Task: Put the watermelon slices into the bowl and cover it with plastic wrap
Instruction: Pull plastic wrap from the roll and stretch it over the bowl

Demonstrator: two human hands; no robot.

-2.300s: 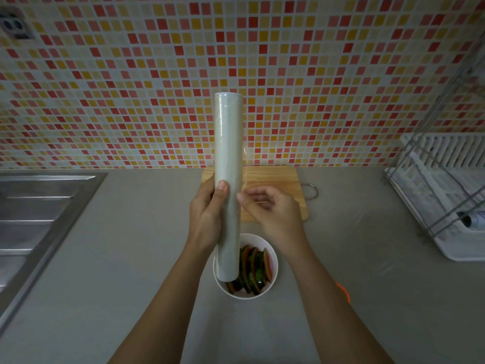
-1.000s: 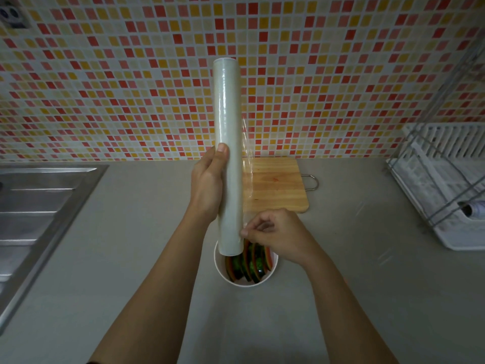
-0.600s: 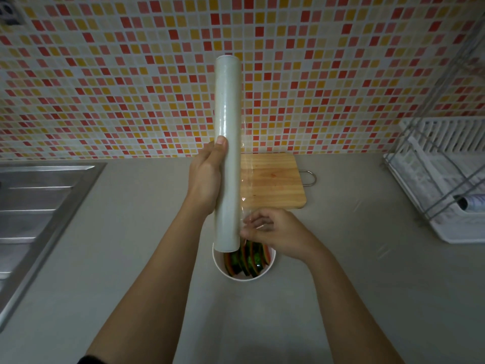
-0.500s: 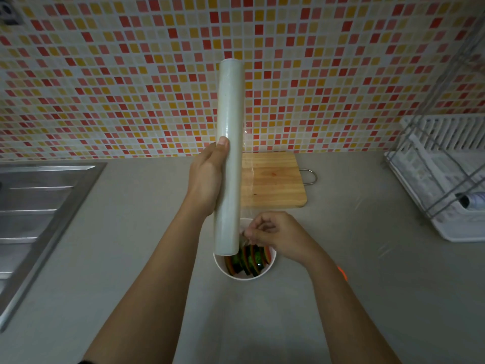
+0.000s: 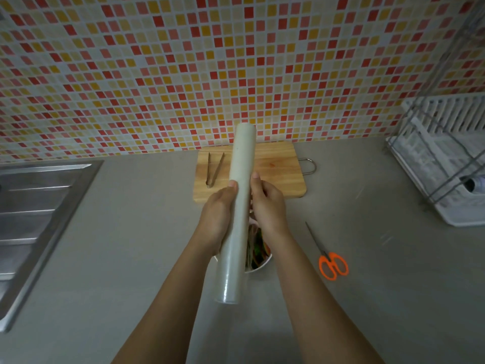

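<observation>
Head view: left hand [image 5: 217,219] and right hand [image 5: 267,206] both grasp the long white plastic-wrap roll [image 5: 237,214], held tilted above the round white bowl [image 5: 259,267]. Red-green watermelon slices [image 5: 258,249] sit inside the bowl. Wooden cutting board [image 5: 278,174] with metal tongs [image 5: 214,169] lies behind the bowl. Orange-handled scissors [image 5: 332,264] lie right of the bowl on the grey worktop [image 5: 131,232].

the roll [image 5: 237,214], left hand [image 5: 217,216] and right hand [image 5: 267,203] are hiding most of the bowl [image 5: 262,266], only some rim and slices [image 5: 259,252] showing. the left edge is cutting off the sink [image 5: 31,206], the right edge the rack [image 5: 446,158].
</observation>
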